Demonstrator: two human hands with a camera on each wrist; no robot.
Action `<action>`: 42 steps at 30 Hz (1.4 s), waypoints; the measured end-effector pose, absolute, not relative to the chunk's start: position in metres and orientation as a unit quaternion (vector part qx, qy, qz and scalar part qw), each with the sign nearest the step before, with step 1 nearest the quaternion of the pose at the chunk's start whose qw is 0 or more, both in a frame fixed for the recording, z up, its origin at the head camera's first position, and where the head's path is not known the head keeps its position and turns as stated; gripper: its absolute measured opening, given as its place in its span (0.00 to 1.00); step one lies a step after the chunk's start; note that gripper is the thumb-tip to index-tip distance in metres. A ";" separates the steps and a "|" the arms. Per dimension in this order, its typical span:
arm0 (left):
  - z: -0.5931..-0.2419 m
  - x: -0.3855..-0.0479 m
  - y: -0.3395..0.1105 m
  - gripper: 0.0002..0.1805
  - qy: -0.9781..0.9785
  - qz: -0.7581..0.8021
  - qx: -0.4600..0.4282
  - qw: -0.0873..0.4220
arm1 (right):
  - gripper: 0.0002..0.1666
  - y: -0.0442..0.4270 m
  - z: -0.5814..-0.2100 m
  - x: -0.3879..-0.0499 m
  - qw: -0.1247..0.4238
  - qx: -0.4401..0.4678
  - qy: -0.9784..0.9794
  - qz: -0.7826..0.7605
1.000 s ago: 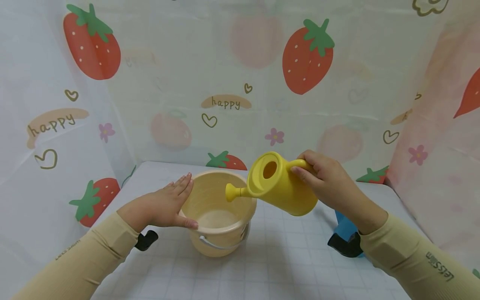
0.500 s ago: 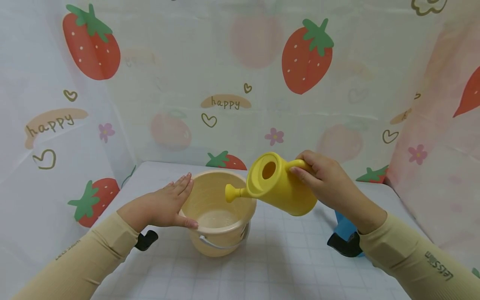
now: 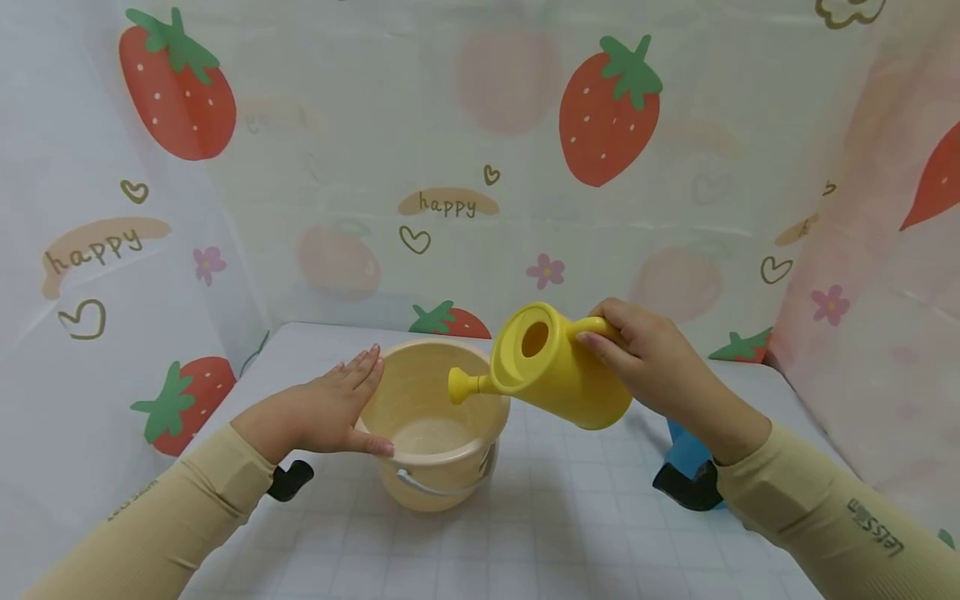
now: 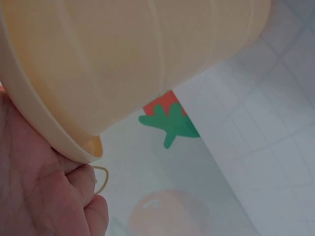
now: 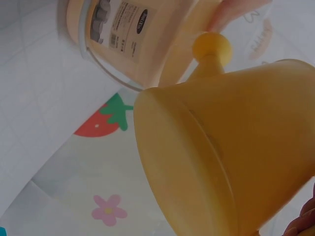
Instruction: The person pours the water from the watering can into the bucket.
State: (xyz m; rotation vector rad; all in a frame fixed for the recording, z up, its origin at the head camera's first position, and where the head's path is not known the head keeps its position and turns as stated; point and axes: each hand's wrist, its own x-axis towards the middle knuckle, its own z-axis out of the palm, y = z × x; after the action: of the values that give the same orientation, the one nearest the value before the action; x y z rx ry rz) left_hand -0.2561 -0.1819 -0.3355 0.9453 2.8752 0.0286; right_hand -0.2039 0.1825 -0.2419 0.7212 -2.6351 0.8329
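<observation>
Cream round plastic bucket (image 3: 420, 408): left hand (image 3: 322, 412), straight-fingered, against its left side; yellow cylindrical plastic watering can (image 3: 570, 379) tilted above its right side, firmly gripped by the right hand (image 3: 648, 354). Slackening fingers could drop the can onto it.

Yellow watering can (image 3: 573, 379) is slanting, spout (image 3: 465, 386) hanging over cream bucket (image 3: 438, 473); bucket is standing upright, pale handle (image 3: 442, 495) drooping.

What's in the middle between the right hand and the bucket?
The yellow watering can. The right hand grips its handle, and its spout points toward the opening of the bucket. The head view shows this best.
</observation>
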 end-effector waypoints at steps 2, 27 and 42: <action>-0.336 -0.256 -0.182 0.68 0.948 0.008 0.312 0.057 | 0.11 0.182 -0.242 -0.204 0.142 0.250 -0.913 0.289; -0.337 -0.255 -0.183 0.68 0.947 0.017 0.316 0.063 | 0.11 0.182 -0.244 -0.206 0.139 0.254 -0.913 0.286; -0.334 -0.255 -0.182 0.68 0.948 0.009 0.314 0.057 | 0.11 0.183 -0.243 -0.206 0.137 0.250 -0.914 0.287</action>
State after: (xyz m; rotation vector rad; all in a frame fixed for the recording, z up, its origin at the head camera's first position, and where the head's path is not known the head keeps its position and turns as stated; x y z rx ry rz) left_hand -0.2551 -0.1818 -0.3336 0.9533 2.8740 0.0280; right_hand -0.2058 0.1829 -0.2435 0.7246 -2.6457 0.8316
